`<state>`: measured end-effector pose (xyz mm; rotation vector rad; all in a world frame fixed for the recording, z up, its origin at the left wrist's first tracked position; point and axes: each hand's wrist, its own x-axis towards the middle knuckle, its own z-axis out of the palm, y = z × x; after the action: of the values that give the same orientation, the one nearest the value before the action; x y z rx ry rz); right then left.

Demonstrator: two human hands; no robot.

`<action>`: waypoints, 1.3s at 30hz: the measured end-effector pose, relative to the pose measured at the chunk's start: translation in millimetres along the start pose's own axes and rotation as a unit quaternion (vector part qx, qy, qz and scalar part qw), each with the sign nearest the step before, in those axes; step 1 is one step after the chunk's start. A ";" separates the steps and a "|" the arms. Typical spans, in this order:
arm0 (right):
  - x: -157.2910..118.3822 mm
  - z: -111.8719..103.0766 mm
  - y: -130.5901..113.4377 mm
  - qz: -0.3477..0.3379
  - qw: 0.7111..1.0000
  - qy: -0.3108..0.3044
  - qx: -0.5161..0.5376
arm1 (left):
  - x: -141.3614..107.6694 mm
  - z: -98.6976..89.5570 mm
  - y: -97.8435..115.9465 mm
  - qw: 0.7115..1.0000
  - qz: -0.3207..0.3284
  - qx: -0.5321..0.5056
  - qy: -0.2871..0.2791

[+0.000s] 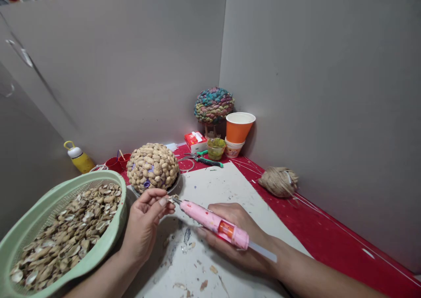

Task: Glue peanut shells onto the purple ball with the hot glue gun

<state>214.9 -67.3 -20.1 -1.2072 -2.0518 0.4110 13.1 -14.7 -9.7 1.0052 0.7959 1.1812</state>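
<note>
My right hand (pixel 237 228) is wrapped round a pink hot glue gun (pixel 205 217), with a clear glue stick (pixel 263 250) poking out of its back end. The gun's metal nozzle meets a small peanut shell (pixel 173 197) that my left hand (pixel 148 214) pinches between thumb and fingers; much of the shell is hidden. Just behind my left hand, a ball covered in peanut shells (pixel 154 164) rests in a round metal dish (pixel 177 183). Purple patches show between some of its shells.
At left stands a green basket (pixel 123 201) of peanut shells. Behind are a yellow bottle (pixel 81 161), pliers (pixel 207 160), a tissue pack (pixel 195 141), a green-stained cup (pixel 216 149), orange paper cups (pixel 239 129) and a colourful shell tree (pixel 213 105). Twine (pixel 279 182) lies right. Scraps litter the white board (pixel 263 214).
</note>
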 end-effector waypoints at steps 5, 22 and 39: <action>0.2 0.2 -0.2 -0.002 1.000 -0.006 0.001 | 1.7 -0.2 3.3 0.999 -0.025 -0.021 -0.009; -0.4 -3.1 -1.1 -0.037 0.998 -0.007 0.051 | 5.5 -1.1 5.5 0.994 -0.082 -0.049 -0.052; -0.8 -5.1 1.2 -0.025 0.998 -0.006 0.048 | 7.1 -2.2 7.3 0.990 -0.101 -0.074 -0.061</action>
<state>219.6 -67.8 -17.6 -1.0965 -2.0433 0.4894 10.0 -6.8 -3.7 0.8452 0.6869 0.9800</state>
